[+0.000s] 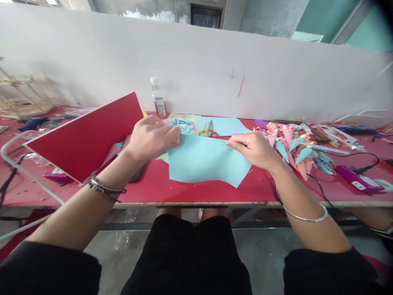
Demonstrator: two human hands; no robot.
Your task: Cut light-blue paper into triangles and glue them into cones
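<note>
Between my two hands hangs a light blue sheet of paper [205,159], its lower edge wavy. My left hand [153,137] pinches the sheet's upper left corner, and my right hand [251,148] pinches its upper right corner. Just behind the sheet lie scissors [210,128] and yellow-handled pliers or snips [202,132], partly overlapping. Small cut blue paper pieces [183,125] are heaped beyond my left hand. Another blue sheet [229,125] rests flat behind the tools.
A red board [92,137] leans up at the left. A clear bottle [159,100] stands against the white partition [196,65]. Pink and blue paper cones [296,147] pile at the right, near a purple power strip [357,178] and cables. Wooden stick frames [23,96] sit far left.
</note>
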